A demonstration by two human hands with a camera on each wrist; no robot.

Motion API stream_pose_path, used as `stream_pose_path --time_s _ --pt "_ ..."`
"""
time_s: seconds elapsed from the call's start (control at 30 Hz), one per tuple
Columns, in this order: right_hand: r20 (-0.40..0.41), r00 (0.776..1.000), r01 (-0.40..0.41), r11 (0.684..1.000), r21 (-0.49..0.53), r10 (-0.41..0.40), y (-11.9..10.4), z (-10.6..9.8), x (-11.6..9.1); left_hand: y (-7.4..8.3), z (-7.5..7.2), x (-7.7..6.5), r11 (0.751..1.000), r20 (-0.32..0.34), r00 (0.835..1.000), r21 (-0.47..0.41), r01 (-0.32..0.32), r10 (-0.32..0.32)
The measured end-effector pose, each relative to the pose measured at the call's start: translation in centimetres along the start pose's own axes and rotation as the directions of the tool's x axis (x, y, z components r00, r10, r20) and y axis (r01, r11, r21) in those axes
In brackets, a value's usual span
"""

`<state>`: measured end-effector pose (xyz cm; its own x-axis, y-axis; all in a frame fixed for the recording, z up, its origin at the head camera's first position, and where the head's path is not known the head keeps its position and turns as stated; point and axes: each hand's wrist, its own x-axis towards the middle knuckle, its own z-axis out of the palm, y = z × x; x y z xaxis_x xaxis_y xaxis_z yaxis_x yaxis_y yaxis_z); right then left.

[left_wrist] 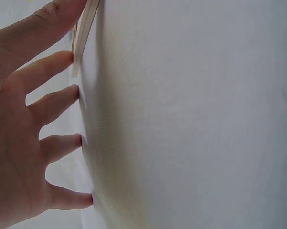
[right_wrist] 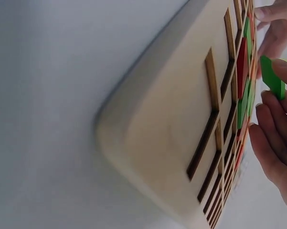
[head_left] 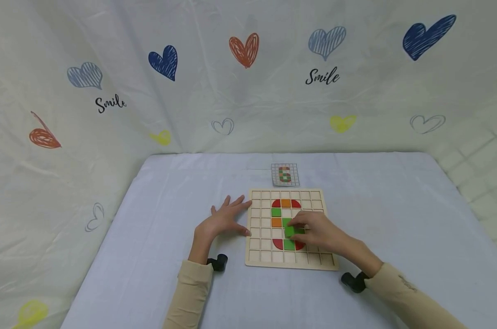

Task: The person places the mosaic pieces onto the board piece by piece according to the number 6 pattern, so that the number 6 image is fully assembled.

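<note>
A square wooden grid board (head_left: 256,257) lies on the table in the head view, with red, orange and green tiles in its middle cells. My right hand (head_left: 320,232) is over the board and pinches a green tile (head_left: 289,232) between thumb and fingers. In the right wrist view that green tile (right_wrist: 273,78) is tilted and raised above the grid; some set tiles behind the hand are hidden. My left hand (head_left: 222,220) has its fingers spread, with thumb and index finger touching the board's left edge. The left wrist view shows the other fingertips on the cloth.
A small printed card (head_left: 293,180) with a coloured grid pattern lies just beyond the board. White cloth (head_left: 149,256) covers the table. Behind it hangs a white curtain (head_left: 273,100) with printed hearts. Black wrist devices (head_left: 354,282) sit at both cuffs.
</note>
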<state>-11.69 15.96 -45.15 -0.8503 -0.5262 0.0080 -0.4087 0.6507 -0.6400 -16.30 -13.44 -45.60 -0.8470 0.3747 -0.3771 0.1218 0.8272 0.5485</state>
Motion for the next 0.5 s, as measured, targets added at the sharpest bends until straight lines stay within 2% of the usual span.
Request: stream_pose_path --time_s 0.17,0.37,0.5 --pt "0.002 1.000 0.029 0.999 -0.019 -0.029 -0.5 0.2 0.8 0.0 0.0 0.1 1.000 -0.002 1.000 0.008 0.002 -0.002" --pt "0.045 0.999 0.014 0.999 -0.028 -0.013 -0.8 0.6 1.7 -0.2 0.1 0.2 1.000 0.000 1.000 0.006 0.001 -0.001" --pt "0.058 0.997 0.048 0.998 -0.027 -0.047 -0.9 1.0 2.1 -0.2 0.1 0.3 1.000 0.002 1.000 0.009 0.000 0.000"
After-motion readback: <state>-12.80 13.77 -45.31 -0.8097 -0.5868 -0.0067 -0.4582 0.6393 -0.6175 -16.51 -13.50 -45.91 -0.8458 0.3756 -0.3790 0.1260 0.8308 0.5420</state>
